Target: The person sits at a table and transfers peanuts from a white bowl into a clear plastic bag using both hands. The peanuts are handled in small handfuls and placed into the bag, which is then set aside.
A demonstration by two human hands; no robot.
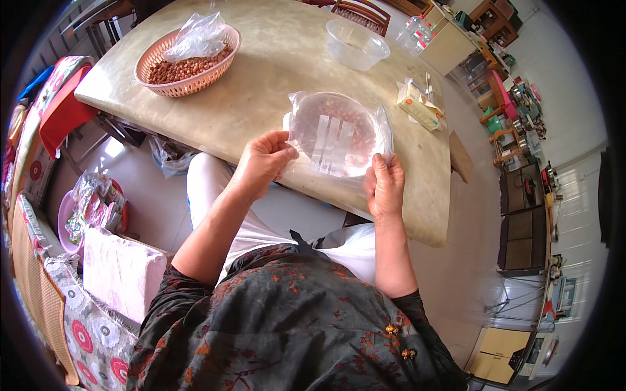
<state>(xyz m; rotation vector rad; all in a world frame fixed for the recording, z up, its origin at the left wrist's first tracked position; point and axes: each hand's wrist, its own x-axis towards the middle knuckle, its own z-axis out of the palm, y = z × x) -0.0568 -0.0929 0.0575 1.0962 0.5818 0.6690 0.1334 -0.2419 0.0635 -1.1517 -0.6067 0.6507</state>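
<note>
A clear plastic bag [335, 168] is stretched flat between my two hands above the near side of the table. My left hand [261, 161] pinches its left edge between thumb and fingers. The right edge, where a bluish rim shows, is gripped by my right hand [386, 185]. Behind the film stands a round clear plastic container [337, 97], with reddish-brown nuts [345, 117] blurred inside it. Pale strips cross the middle of the film. Whether the bag touches the container, I cannot tell.
A pink plastic basket [190, 89] of brown nuts, topped by a crumpled plastic bag [198, 39], sits at the table's far left. A clear plastic bowl [359, 61] and a tissue pack [419, 107] stand right. A purple basin [66, 225] is on the floor, left.
</note>
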